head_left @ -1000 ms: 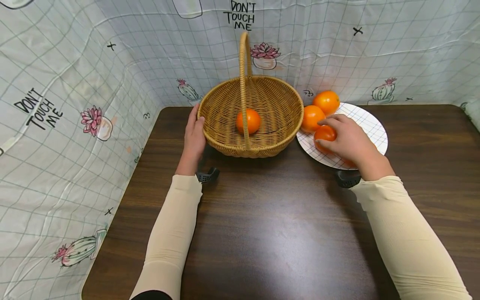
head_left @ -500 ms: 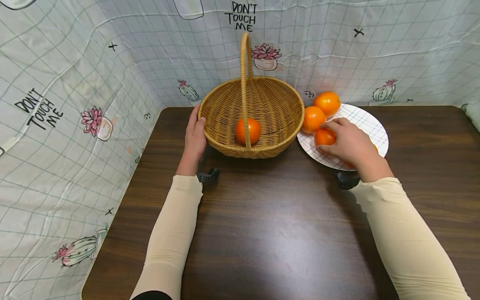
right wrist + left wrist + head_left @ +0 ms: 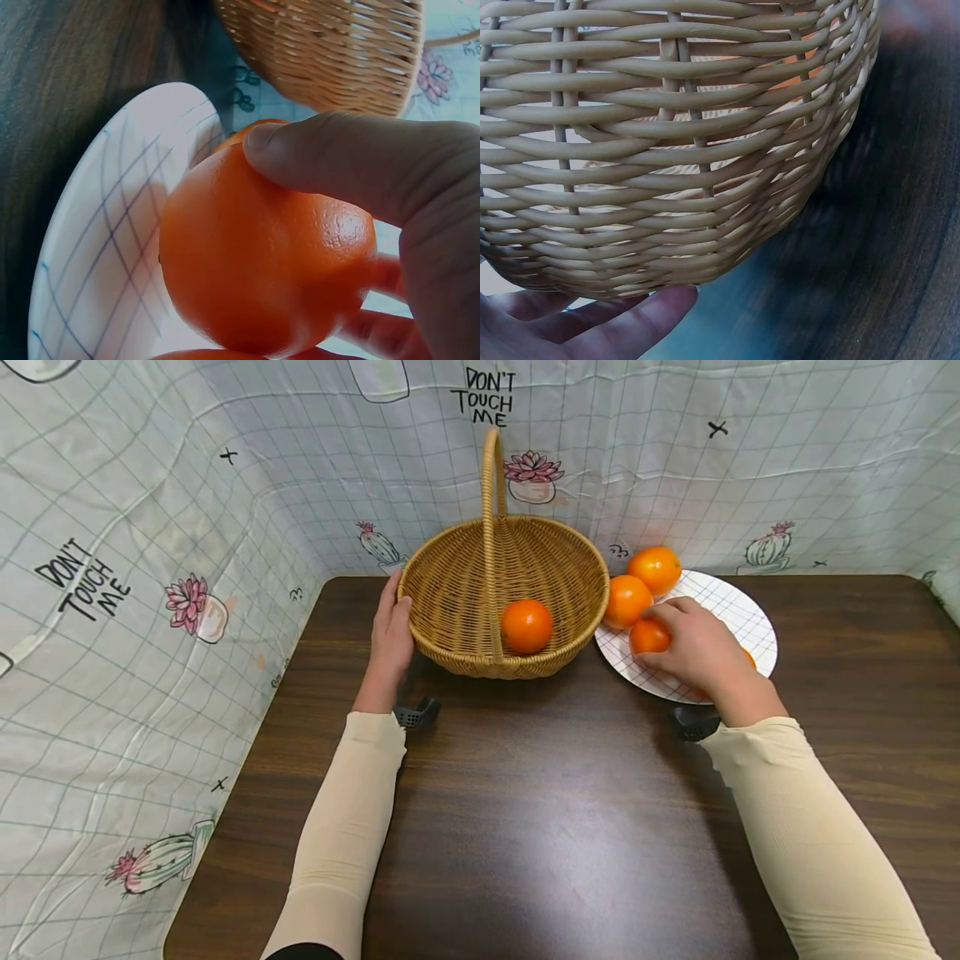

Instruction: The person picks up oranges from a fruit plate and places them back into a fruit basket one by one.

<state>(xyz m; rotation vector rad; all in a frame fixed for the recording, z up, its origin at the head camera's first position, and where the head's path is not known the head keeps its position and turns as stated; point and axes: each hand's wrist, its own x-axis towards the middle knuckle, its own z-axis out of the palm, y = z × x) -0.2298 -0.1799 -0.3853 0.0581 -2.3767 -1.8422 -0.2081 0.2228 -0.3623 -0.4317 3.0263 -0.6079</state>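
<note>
My left hand (image 3: 390, 635) holds the left side of the wicker basket (image 3: 450, 656), with the thumb at the rim. In the left wrist view, fingers (image 3: 641, 322) lie against the basket's underside. Inside the basket, right of the handle's foot, sits one orange (image 3: 527, 627). On the right, my right hand (image 3: 701, 647) grips another orange (image 3: 262, 247) over the white checked plate (image 3: 757, 618), thumb across its top and fingers around the far side. Two more oranges (image 3: 628, 601) (image 3: 656, 569) lie at the plate's left edge. Part of another orange (image 3: 748, 657) shows behind the right hand.
The dark wooden table (image 3: 525, 827) stretches out in front of the basket and plate. A printed cloth (image 3: 675, 468) hangs along the back and left side. The tall basket handle (image 3: 489, 527) arches over the opening, and the basket's right rim is close to the plate.
The orange in the basket has rolled from behind the handle toward the right and front. My right hand has closed more snugly around its orange. The left hand has stayed at the basket.
</note>
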